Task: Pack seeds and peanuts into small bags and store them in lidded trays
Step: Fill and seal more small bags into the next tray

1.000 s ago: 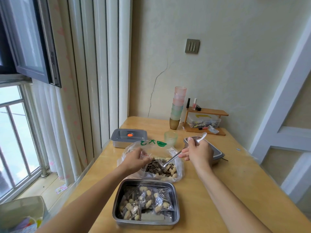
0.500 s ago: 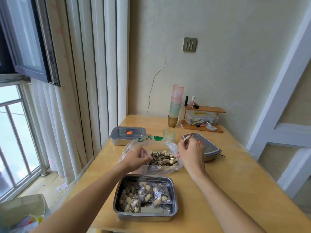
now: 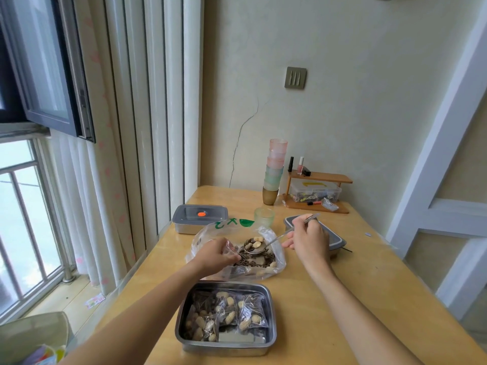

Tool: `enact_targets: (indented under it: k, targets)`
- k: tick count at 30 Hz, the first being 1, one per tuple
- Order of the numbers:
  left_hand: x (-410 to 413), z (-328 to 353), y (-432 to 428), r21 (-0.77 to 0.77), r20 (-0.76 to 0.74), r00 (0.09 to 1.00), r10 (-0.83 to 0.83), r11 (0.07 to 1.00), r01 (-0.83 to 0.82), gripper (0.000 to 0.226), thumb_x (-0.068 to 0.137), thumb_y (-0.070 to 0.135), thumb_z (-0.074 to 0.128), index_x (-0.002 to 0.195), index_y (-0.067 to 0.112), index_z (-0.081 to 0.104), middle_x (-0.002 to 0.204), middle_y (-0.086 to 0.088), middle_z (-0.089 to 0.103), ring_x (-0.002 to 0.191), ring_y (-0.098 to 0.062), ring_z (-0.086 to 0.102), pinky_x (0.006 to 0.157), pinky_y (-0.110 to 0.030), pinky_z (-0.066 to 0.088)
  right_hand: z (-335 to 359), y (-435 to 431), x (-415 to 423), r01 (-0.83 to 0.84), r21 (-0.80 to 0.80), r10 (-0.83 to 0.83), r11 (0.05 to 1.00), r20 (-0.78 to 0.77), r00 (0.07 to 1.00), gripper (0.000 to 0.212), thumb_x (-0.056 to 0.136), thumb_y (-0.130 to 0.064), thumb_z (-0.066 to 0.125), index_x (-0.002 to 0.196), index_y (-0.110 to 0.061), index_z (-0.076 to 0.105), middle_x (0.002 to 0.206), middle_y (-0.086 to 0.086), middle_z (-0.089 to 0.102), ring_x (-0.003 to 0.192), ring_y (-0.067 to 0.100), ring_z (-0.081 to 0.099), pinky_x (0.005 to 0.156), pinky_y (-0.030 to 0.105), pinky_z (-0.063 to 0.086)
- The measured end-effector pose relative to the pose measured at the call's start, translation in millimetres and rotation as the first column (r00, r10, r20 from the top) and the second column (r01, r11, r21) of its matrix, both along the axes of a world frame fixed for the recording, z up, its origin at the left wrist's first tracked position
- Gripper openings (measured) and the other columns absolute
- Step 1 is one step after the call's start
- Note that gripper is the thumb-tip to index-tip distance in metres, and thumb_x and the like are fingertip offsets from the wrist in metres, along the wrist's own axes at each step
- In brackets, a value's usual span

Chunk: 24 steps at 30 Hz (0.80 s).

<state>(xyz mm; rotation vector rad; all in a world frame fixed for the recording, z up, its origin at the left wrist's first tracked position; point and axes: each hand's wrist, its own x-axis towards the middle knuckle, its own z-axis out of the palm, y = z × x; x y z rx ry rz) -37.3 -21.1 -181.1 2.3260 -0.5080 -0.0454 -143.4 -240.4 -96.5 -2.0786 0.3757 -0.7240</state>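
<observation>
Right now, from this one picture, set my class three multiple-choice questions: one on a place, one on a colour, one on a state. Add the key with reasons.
1. Where is the open steel tray? A. on a wooden shelf B. nearest the person, in front of the big plastic bag C. on the windowsill
2. What colour is the dot on the lid of the far-left closed tray? A. blue B. green C. orange
3. The spoon in the right hand is A. carrying peanuts B. empty C. lying on the table
Key: B, it lies closest, the bag behind it; C, the dot shows orange; A, peanuts sit in its bowl.
</observation>
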Motion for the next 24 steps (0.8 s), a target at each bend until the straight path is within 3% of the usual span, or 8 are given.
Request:
enact_targets:
  k: [4, 7, 11, 15, 19, 24]
  targets:
    - [2, 1, -3, 0.033, 0.003, 1.000, 0.003, 0.999, -0.003, 0.042, 0.087, 0.048, 0.076, 0.105, 0.013, 0.063, 0.103, -0.005, 0.070, 0.092, -0.021, 0.064, 0.083, -0.039, 0.054, 16, 5, 3, -0.043, -0.017, 0.044, 0.999, 0.055, 0.997, 0.041, 0.108, -0.032, 0.041, 0.082, -0.013, 0.065, 0.057, -0.006, 0.071, 0.061, 0.011, 0.071, 0.086, 0.050, 0.059]
    - [5, 1, -6, 0.013, -0.004, 1.000, 0.012, 1.000, -0.012, 0.044, 0.084, 0.054, 0.076, 0.099, 0.016, 0.062, 0.099, -0.002, 0.071, 0.090, -0.020, 0.067, 0.083, -0.043, 0.058, 20, 10, 6, -0.100, -0.057, 0.104, 0.993, 0.081, 0.991, 0.038, 0.107, -0.033, 0.041, 0.084, -0.015, 0.064, 0.059, -0.008, 0.071, 0.062, 0.011, 0.072, 0.085, 0.053, 0.058]
    - [8, 1, -10, 0.003, 0.014, 0.998, 0.059, 0.998, -0.059, 0.049, 0.084, 0.058, 0.075, 0.101, 0.014, 0.062, 0.094, -0.004, 0.070, 0.087, -0.021, 0.066, 0.079, -0.043, 0.054, 25, 19, -3, -0.250, -0.222, 0.282, 0.943, 0.128, 0.951, 0.028, 0.108, -0.021, 0.046, 0.088, -0.015, 0.065, 0.062, 0.002, 0.069, 0.060, 0.008, 0.069, 0.073, 0.042, 0.059]
    - [13, -7, -9, -0.034, -0.007, 0.993, 0.114, 0.993, -0.114, 0.051, 0.080, 0.063, 0.074, 0.093, 0.017, 0.060, 0.082, -0.002, 0.072, 0.077, -0.020, 0.067, 0.075, -0.041, 0.056, 30, 23, -11, -0.410, -0.394, 0.463, 0.823, 0.047, 0.885, 0.018, 0.107, -0.018, 0.049, 0.099, -0.019, 0.064, 0.068, -0.003, 0.064, 0.066, 0.010, 0.065, 0.071, 0.024, 0.050]
    - [9, -2, -12, -0.079, 0.001, 0.989, 0.147, 0.986, -0.146, 0.042, 0.086, 0.052, 0.077, 0.091, 0.016, 0.057, 0.078, 0.000, 0.069, 0.074, -0.017, 0.065, 0.070, -0.036, 0.051, 33, 27, -14, -0.419, -0.449, 0.493, 0.790, 0.058, 0.868, 0.015, 0.107, -0.016, 0.050, 0.104, -0.019, 0.064, 0.068, -0.012, 0.058, 0.071, 0.010, 0.064, 0.070, 0.020, 0.046]
    - [7, 0, -15, -0.081, 0.017, 0.987, 0.162, 0.984, -0.160, 0.042, 0.085, 0.053, 0.077, 0.088, 0.017, 0.056, 0.077, 0.003, 0.064, 0.070, -0.012, 0.058, 0.060, -0.028, 0.041, 33, 26, -11, -0.398, -0.404, 0.476, 0.823, 0.110, 0.873, 0.016, 0.107, -0.016, 0.049, 0.102, -0.017, 0.064, 0.077, -0.004, 0.065, 0.069, 0.012, 0.068, 0.070, 0.024, 0.051]
